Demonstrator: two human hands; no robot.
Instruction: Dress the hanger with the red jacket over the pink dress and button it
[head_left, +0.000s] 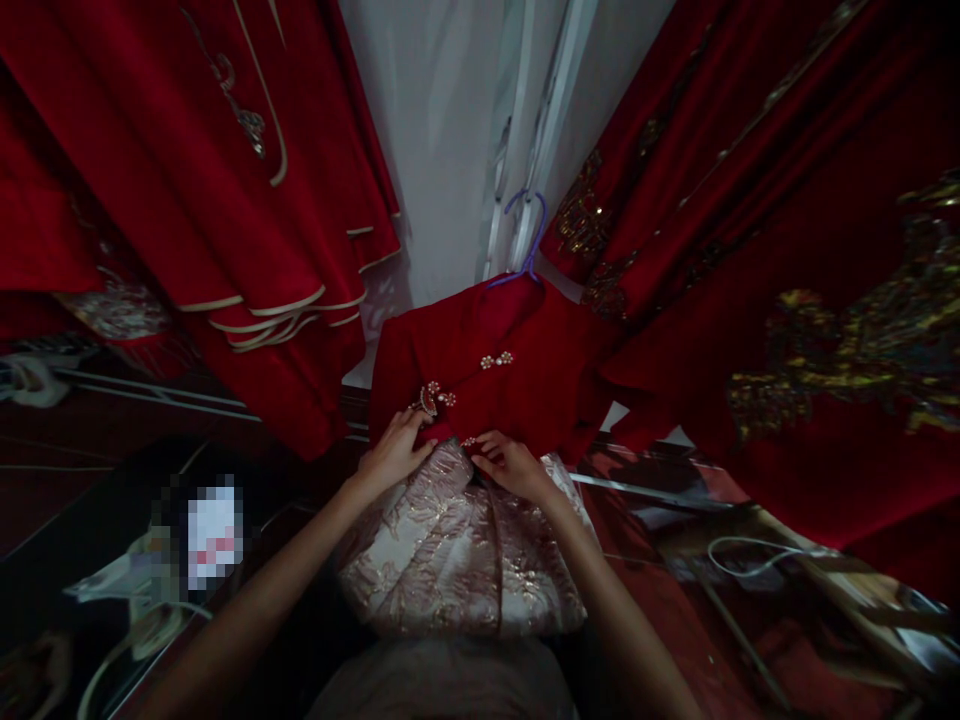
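A red jacket hangs in front of me on a purple hanger, its neck open. Two flower-shaped clasps show on its front, the upper clasp near the neck and another small one at the hem. By the left side sits a jewelled fan-shaped brooch. My left hand grips the lower front of the jacket, fingertips just under the brooch. Near the hem clasp, my right hand has thumb and fingers on the jacket's edge. Pale gold brocade cloth spreads below both hands.
Red garments with pale piping hang at the left. Gold-embroidered red garments hang at the right. A pale wall with metal rails stands behind. A dark table at the left carries a blurred-out item; a white cable loops at the right.
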